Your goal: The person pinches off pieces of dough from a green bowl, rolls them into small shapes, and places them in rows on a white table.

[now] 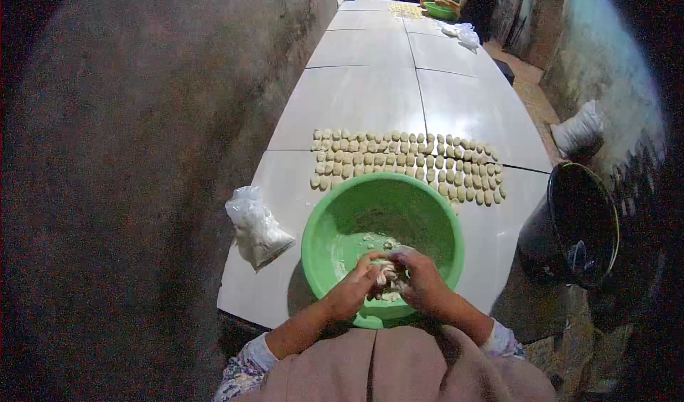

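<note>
Dough (386,274) held between curled left hand (352,286) and right hand (422,279) inside green basin (333,220), likely best pressed low, 2-handed, to contain crumbs (390,244).

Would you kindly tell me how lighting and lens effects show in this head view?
Head view: dark vignetting swallows the corners; glare brightens the white table; the left wall looks dim and grainy; the green basin casts a soft shadow toward the picture's left; detail of the pale stuff between the left hand and right hand is hard to make out.
</note>
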A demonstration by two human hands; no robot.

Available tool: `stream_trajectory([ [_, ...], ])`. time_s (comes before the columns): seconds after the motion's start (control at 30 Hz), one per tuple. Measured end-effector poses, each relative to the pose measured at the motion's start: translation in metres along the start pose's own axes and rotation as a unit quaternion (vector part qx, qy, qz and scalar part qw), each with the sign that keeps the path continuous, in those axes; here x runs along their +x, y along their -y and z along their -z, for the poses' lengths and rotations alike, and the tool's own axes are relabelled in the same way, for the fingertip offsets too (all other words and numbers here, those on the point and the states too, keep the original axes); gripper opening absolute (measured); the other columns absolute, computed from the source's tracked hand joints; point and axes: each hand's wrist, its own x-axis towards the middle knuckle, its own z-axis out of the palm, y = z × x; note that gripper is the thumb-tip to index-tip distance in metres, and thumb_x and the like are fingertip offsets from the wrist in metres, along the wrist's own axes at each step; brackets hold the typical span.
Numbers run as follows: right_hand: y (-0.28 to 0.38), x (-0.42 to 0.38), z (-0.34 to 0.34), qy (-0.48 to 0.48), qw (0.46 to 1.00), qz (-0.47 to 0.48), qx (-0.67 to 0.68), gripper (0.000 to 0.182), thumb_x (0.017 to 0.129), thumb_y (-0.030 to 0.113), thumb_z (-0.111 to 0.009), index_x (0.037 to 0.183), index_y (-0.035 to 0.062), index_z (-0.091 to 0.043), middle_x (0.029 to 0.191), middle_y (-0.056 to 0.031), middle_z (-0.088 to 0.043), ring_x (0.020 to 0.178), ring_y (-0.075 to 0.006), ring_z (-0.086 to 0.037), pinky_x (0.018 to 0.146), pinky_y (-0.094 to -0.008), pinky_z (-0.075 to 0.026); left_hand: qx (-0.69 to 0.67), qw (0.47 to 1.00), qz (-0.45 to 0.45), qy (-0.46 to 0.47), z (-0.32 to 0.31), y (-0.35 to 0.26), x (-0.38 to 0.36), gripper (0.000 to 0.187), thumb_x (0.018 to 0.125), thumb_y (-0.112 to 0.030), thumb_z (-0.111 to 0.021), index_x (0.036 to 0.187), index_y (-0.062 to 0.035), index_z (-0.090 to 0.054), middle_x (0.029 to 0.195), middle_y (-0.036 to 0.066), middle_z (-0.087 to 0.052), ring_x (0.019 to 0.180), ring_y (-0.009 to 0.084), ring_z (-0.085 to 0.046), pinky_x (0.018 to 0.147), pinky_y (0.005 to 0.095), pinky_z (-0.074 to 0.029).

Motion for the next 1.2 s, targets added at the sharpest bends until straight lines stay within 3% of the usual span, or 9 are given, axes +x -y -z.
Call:
stream_trajectory([
  [0.17,-0.013,-0.004,-0.012,-0.062,0.998,-0.003,0.015,0.025,0.080,0.011,-0.065,0.102,0.0010,-0.059,0.093,-0.0169,-0.062,0.087,-0.0339,-0.062,0.078,-0.0410,-0.049,0.171,0.976,-0.134,-0.030,0.000,0.024,0.009,0.042,0.098,-0.036,-0.043,0.122,-0.0017,-0.048,0.101,0.009,-0.057,0.086,0.0137,-0.052,0.080,0.0302,-0.045],
  [0.27,-0.029,0.001,-0.006,0.033,0.956,-0.110,0.268,0.024,0.082,0.016,-0.063,0.101,0.0015,-0.059,0.101,-0.0153,-0.062,0.090,-0.0281,-0.062,0.080,-0.0395,-0.048,0.180,0.979,-0.087,-0.042,0.000,0.015,0.006,0.040,0.098,-0.034,-0.040,0.118,-0.0007,-0.051,0.097,0.012,-0.061,0.089,0.0186,-0.056,0.083,0.0333,-0.045],
  [0.4,-0.021,0.002,0.006,0.004,0.961,-0.117,0.250,0.030,0.086,0.026,-0.062,0.103,0.0018,-0.059,0.115,-0.0172,-0.056,0.089,-0.0236,-0.061,0.080,-0.0358,-0.048,0.216,0.975,-0.030,-0.037,-0.001,0.017,0.007,0.043,0.099,-0.037,-0.036,0.117,-0.0012,-0.051,0.101,0.014,-0.062,0.094,0.0233,-0.059,0.087,0.0358,-0.044],
  [0.47,-0.010,0.003,0.007,0.007,0.980,-0.069,0.185,0.022,0.085,0.015,-0.062,0.102,0.0010,-0.057,0.105,-0.0127,-0.055,0.085,-0.0199,-0.057,0.077,-0.0329,-0.048,0.223,0.965,-0.128,-0.052,-0.004,0.025,0.007,0.034,0.098,-0.028,-0.040,0.105,0.0029,-0.051,0.092,0.025,-0.059,0.089,0.0388,-0.058,0.080,0.0430,-0.044],
  [0.77,0.002,0.001,0.009,0.012,0.990,-0.041,0.135,0.007,0.085,-0.002,-0.056,0.091,-0.0015,-0.053,0.083,-0.0071,-0.051,0.080,-0.0154,-0.053,0.073,-0.0298,-0.046,0.183,0.972,-0.146,-0.040,-0.010,0.016,0.002,0.030,0.098,-0.025,-0.039,0.105,0.0008,-0.052,0.081,0.020,-0.059,0.076,0.0315,-0.057,0.073,0.0400,-0.043],
  [0.83,-0.023,0.005,-0.004,0.000,0.977,-0.092,0.191,0.019,0.074,-0.003,-0.058,0.093,-0.0009,-0.056,0.088,-0.0154,-0.058,0.085,-0.0242,-0.060,0.077,-0.0357,-0.048,0.196,0.969,-0.143,-0.036,-0.011,0.008,0.001,0.031,0.099,-0.026,-0.039,0.106,0.0008,-0.053,0.084,0.020,-0.059,0.079,0.0299,-0.057,0.074,0.0387,-0.044],
  [0.93,-0.034,0.014,0.009,-0.229,0.972,0.010,0.046,0.010,0.079,-0.002,-0.056,0.088,0.0003,-0.053,0.084,-0.0128,-0.058,0.075,-0.0219,-0.058,0.071,-0.0343,-0.047,0.195,0.974,-0.105,-0.033,-0.010,-0.008,-0.015,0.033,0.098,-0.027,-0.041,0.109,0.0012,-0.054,0.092,0.020,-0.060,0.088,0.0294,-0.058,0.079,0.0375,-0.044],
  [0.97,-0.057,0.017,0.031,-0.230,0.953,-0.099,0.170,0.005,0.084,0.000,-0.056,0.085,0.0005,-0.052,0.087,-0.0092,-0.058,0.073,-0.0184,-0.056,0.071,-0.0302,-0.047,0.190,0.979,-0.068,-0.019,-0.007,-0.010,-0.019,0.034,0.097,-0.028,-0.041,0.111,0.0014,-0.054,0.096,0.021,-0.061,0.091,0.0301,-0.059,0.081,0.0375,-0.045],
  [1.2,-0.014,0.010,0.048,-0.018,0.966,-0.063,0.250,0.016,0.089,0.003,-0.058,0.104,-0.0001,-0.059,0.096,-0.0057,-0.054,0.089,-0.0143,-0.058,0.079,-0.0273,-0.048,0.357,0.932,-0.048,-0.033,-0.009,0.005,-0.006,0.048,0.091,-0.027,-0.054,0.130,-0.0014,-0.042,0.112,0.022,-0.055,0.097,0.0350,-0.057,0.089,0.0405,-0.044],
])
